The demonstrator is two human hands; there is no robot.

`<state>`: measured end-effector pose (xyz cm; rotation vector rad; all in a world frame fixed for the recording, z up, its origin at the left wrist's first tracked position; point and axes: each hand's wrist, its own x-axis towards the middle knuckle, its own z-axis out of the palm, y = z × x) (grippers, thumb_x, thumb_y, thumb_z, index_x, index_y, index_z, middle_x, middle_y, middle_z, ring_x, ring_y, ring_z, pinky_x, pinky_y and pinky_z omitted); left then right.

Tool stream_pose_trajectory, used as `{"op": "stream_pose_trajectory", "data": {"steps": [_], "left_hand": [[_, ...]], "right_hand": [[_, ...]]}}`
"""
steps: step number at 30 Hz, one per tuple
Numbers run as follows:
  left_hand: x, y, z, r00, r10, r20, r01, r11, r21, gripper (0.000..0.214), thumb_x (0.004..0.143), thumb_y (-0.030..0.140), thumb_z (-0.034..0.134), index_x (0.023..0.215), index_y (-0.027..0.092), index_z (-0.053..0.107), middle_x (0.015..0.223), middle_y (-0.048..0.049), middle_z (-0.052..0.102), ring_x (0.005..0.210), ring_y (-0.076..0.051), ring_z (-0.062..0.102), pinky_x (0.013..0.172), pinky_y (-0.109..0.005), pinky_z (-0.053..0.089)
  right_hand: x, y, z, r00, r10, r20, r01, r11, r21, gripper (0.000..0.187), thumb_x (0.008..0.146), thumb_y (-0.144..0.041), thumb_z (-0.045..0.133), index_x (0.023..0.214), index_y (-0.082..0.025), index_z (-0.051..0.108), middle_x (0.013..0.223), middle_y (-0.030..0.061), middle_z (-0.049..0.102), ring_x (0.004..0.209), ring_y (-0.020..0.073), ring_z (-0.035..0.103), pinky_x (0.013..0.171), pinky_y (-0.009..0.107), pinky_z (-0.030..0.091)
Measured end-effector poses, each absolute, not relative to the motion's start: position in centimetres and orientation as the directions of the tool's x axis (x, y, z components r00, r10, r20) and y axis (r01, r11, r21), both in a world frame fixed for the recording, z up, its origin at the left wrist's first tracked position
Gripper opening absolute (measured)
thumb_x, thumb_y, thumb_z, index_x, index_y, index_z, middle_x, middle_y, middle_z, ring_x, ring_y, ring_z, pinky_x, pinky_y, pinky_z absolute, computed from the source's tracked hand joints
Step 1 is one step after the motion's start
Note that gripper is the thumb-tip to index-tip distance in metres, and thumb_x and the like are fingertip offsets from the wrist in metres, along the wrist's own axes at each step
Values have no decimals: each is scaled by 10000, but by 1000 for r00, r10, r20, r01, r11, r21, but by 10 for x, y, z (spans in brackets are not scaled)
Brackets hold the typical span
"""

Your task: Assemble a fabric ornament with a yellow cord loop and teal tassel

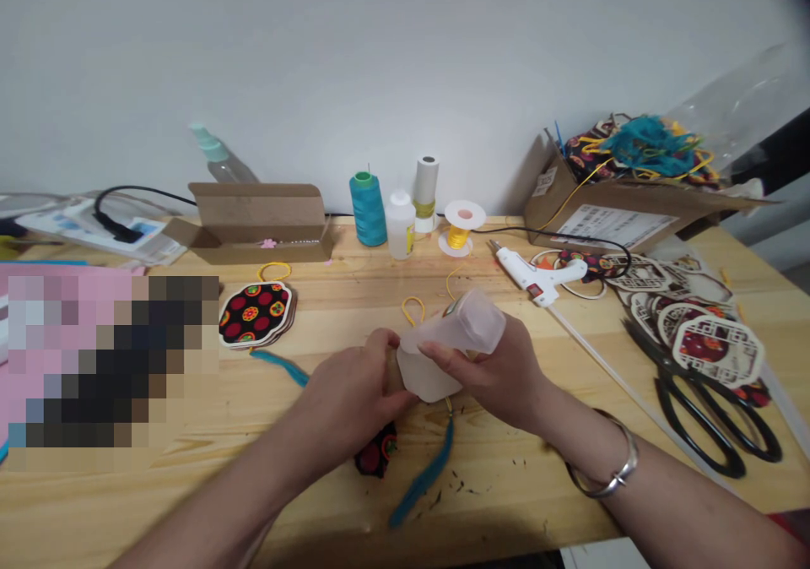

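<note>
My right hand (506, 371) grips a translucent plastic bottle (465, 324), tilted with its tip down toward a white backing piece (427, 379). My left hand (354, 392) pinches that piece from the left, just above the wooden table. A yellow cord loop (413, 307) sticks up behind it. Below my hands lie a black-and-red patterned fabric piece (376, 455) and a teal tassel (423, 472).
A stack of patterned ornaments (256, 311) lies at left; a white glue gun (537, 275), black scissors (709, 421) and several lattice ornaments (715, 349) at right. Teal thread spool (368, 208), small bottle (401, 224), yellow cord reel (460, 230) and cardboard boxes (259, 219) stand along the wall.
</note>
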<state>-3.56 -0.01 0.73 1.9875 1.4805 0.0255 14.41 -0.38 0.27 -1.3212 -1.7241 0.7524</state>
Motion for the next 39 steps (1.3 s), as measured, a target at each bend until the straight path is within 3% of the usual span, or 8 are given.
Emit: {"op": "stream_pose_trajectory", "data": {"steps": [5, 17, 39], "left_hand": [[-36, 1, 6, 381, 862, -335, 830, -160, 534, 428, 717, 453, 538, 1069, 230, 441, 676, -8, 637, 632, -218, 597, 502, -263, 307], [-36, -1, 5, 384, 862, -330, 831, -167, 531, 430, 719, 453, 538, 1066, 218, 440, 651, -7, 626, 600, -209, 580, 497, -263, 294], [-36, 1, 9, 405, 845, -349, 821, -169, 545, 410, 736, 423, 528, 1077, 214, 440, 618, 10, 629, 572, -194, 581, 502, -259, 318]], "right_hand": [[144, -5, 6, -177, 947, 269, 463, 321, -826, 202, 704, -339, 657, 816, -195, 569, 679, -23, 617, 573, 94, 555, 533, 190, 442], [144, -1, 0, -65, 958, 279, 473, 276, -837, 212, 696, -357, 658, 744, -182, 548, 648, -8, 609, 550, 109, 550, 513, 210, 446], [148, -8, 13, -295, 913, 281, 470, 394, -790, 134, 715, -260, 629, 735, -183, 521, 600, -45, 552, 525, 74, 498, 499, 178, 390]]}}
